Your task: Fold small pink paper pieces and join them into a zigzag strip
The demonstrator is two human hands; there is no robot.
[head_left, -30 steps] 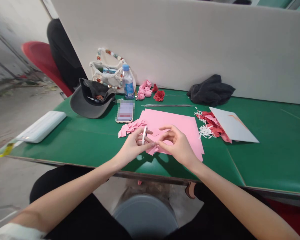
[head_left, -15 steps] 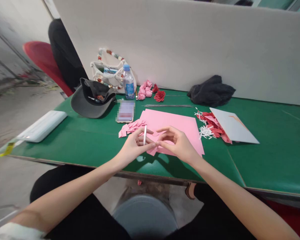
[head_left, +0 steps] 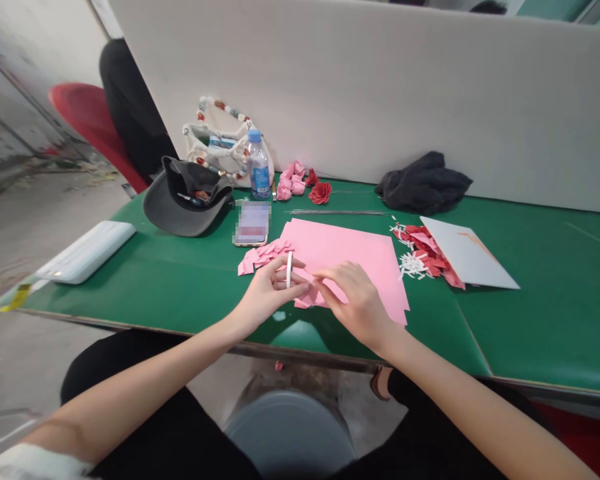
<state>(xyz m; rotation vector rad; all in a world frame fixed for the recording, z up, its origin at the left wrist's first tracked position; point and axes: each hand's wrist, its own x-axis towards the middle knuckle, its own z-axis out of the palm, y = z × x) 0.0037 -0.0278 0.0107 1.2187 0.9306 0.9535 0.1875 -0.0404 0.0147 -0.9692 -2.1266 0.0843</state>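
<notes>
My left hand [head_left: 269, 294] grips a narrow white tape roll [head_left: 289, 269], seen edge-on and standing up between the thumb and fingers. My right hand [head_left: 356, 299] has come down over the near part of a pink paper sheet [head_left: 343, 253], its fingertips close to a small crumpled pink scrap [head_left: 306, 298]. Whether those fingers pinch anything is hidden. More torn pink paper pieces [head_left: 263, 257] lie just beyond my left hand on the green table [head_left: 180, 287].
Along the back stand a water bottle [head_left: 259, 167], beaded bag [head_left: 220, 143], dark cap [head_left: 187, 203], pink and red paper flowers [head_left: 320, 193], and black cloth [head_left: 423, 183]. A blurred phone [head_left: 253, 223] lies nearby. Red scraps [head_left: 420, 250] sit right of the sheet.
My right hand has moved away from my left fingertips, down and to the right, with its fingers now lowered toward the pink paper. My left hand and the tape roll have stayed nearly still.
</notes>
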